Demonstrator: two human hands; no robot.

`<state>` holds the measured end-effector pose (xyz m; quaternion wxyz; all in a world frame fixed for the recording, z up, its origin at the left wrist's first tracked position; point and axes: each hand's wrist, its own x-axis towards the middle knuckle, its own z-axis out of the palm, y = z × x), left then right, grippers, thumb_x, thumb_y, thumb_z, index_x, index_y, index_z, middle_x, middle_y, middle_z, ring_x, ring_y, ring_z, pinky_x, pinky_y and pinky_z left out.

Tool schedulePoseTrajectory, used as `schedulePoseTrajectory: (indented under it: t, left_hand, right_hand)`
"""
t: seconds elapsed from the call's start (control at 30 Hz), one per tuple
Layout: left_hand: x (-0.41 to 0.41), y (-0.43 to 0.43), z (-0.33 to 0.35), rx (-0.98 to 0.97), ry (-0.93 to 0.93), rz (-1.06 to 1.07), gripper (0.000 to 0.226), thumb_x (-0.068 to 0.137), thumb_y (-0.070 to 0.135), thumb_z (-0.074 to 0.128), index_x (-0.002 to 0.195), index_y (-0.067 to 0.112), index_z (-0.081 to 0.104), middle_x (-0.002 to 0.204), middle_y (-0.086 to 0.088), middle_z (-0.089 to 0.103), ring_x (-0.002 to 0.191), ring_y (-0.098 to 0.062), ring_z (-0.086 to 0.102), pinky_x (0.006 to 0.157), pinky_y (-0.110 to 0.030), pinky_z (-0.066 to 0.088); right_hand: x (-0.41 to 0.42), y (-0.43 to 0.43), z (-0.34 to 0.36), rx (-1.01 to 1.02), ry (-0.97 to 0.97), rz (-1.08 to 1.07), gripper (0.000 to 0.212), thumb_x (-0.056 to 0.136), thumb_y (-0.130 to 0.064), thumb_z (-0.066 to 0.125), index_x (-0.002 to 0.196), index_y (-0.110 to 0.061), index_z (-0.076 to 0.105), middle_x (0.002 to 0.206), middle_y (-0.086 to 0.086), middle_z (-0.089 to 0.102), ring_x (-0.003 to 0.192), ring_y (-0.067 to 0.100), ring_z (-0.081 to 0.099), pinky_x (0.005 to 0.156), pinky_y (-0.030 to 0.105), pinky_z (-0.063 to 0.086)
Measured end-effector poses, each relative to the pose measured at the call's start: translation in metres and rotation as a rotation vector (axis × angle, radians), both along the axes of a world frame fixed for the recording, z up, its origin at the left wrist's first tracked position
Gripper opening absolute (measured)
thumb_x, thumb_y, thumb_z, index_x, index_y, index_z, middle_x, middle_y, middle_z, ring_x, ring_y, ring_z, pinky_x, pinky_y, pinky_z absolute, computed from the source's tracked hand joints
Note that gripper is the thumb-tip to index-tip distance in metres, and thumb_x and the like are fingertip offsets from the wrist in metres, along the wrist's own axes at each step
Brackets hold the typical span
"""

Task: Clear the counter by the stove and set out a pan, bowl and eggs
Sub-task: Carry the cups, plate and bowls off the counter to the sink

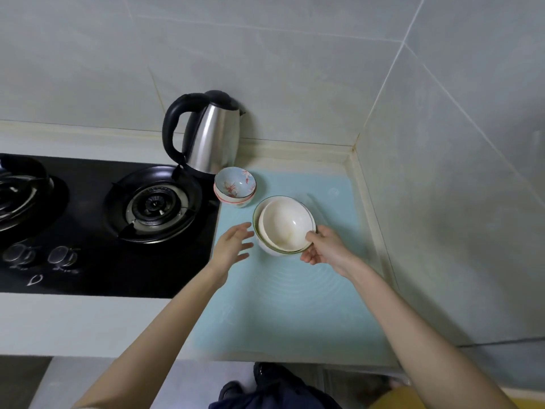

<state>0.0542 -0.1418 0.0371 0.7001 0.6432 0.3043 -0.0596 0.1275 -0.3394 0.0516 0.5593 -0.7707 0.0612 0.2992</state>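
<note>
A stack of white bowls (284, 224) with a green rim line sits tilted on the pale blue mat (295, 305) right of the stove. My right hand (323, 246) grips the stack's near right rim, thumb on the rim and fingers underneath. My left hand (233, 246) hovers open just left of the stack, fingers spread and not touching it. Behind them stands a smaller stack of blue bowls with red flower patterns (235, 187).
A steel kettle with a black handle (206, 137) stands against the back wall. The black gas stove (118, 225) lies to the left, with a dark pan (17, 190) at its far left edge. Tiled walls close the corner on the right.
</note>
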Motion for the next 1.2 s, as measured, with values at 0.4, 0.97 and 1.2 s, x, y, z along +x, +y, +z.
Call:
schedulePoseTrajectory:
  t: [0.4,0.97,1.2]
  left_hand:
    - [-0.069,0.017,-0.027,0.043,0.077,0.129,0.028,0.095,0.031,0.053,0.114,0.011,0.060,0.105,-0.007,0.063,0.090,-0.020,0.064,0.074,-0.026,0.053]
    - [-0.071,0.018,-0.043,0.201,0.181,0.017,0.042,0.091,0.024,0.060,0.131,0.017,0.050,0.104,-0.010,0.066,0.086,-0.023,0.068,0.058,-0.027,0.058]
    - [-0.072,0.013,-0.044,0.178,0.175,0.065,0.036,0.092,0.013,0.054,0.128,0.013,0.056,0.102,-0.017,0.067,0.082,-0.030,0.070,0.067,-0.034,0.060]
  right_hand:
    - [-0.039,0.038,-0.048,-0.151,0.033,0.340,0.013,0.093,-0.008,0.042,0.104,0.000,0.045,0.056,0.016,0.062,0.041,0.020,0.058,0.040,0.023,0.046]
    - [-0.036,0.036,-0.052,-0.411,-0.061,0.569,0.029,0.092,-0.045,0.048,0.101,-0.017,0.047,0.073,0.001,0.071,0.047,0.017,0.049,0.042,0.021,0.036]
    - [-0.044,0.042,-0.055,-0.318,-0.074,0.493,0.018,0.092,-0.019,0.042,0.109,-0.019,0.047,0.071,0.007,0.068,0.047,0.012,0.055,0.042,0.022,0.041]
